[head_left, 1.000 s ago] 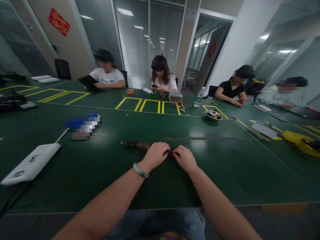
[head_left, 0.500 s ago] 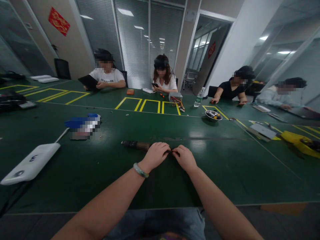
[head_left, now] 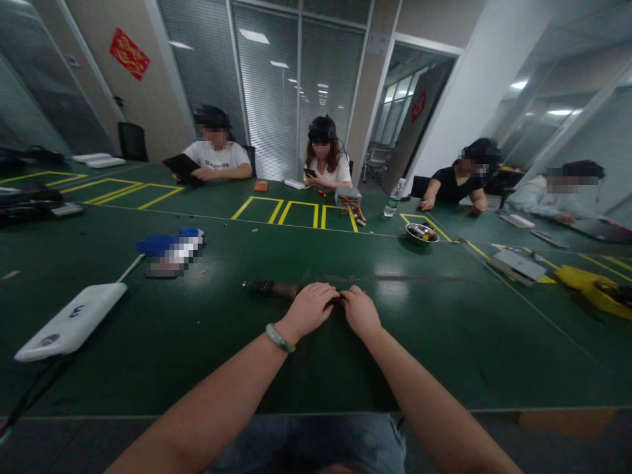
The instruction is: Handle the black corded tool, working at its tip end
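The tool [head_left: 279, 289] is laid flat on the table [head_left: 197, 375], its right part covered by the curled left hand [head_left: 312, 307]. The right hand [head_left: 361, 312] is bent inward off that end; whether anything is pinched by either cannot be told. Handling seems under way; nothing done is shown, and what remains cannot be judged.

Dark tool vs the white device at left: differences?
Shape: the dark tool looks slim and rounded; the white device is broader and flatter.
Pose: the dark tool lies nearly crosswise; the white device slants away rightward.
View: the left grip partly hides the dark tool; the white device's top shows whole.
Both lie on the green table.
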`<state>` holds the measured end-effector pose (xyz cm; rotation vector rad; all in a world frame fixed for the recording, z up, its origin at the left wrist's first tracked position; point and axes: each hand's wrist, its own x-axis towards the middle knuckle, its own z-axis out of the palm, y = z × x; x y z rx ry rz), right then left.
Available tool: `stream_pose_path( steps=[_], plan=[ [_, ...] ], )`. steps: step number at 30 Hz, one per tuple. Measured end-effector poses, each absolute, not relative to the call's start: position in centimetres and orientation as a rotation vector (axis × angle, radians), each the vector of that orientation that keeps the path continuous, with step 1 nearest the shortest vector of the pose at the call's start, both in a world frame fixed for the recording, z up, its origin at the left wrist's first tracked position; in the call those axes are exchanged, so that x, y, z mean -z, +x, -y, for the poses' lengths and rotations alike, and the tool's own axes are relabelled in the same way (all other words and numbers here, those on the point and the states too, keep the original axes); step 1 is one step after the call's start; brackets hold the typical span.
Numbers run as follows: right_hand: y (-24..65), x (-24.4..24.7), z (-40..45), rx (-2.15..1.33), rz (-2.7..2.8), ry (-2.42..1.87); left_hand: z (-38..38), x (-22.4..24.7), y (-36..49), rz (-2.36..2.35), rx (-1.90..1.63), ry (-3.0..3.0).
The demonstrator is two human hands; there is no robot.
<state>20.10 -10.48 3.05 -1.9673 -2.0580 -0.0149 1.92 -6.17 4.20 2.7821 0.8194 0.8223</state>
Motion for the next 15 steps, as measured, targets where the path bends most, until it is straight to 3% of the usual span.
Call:
stream_pose_path(
  steps=[8,15],
  plan=[
    [22.6,-3.3,8.0,-0.009,1.94,-2.128,6.5,-5.6,0.7,-0.683,-0.925,2.738],
    [36.4,-4.0,11.9,0.081,1.553,-2.535,6.1,-5.4,-0.1,-0.769,-0.769,2.669]
  ],
)
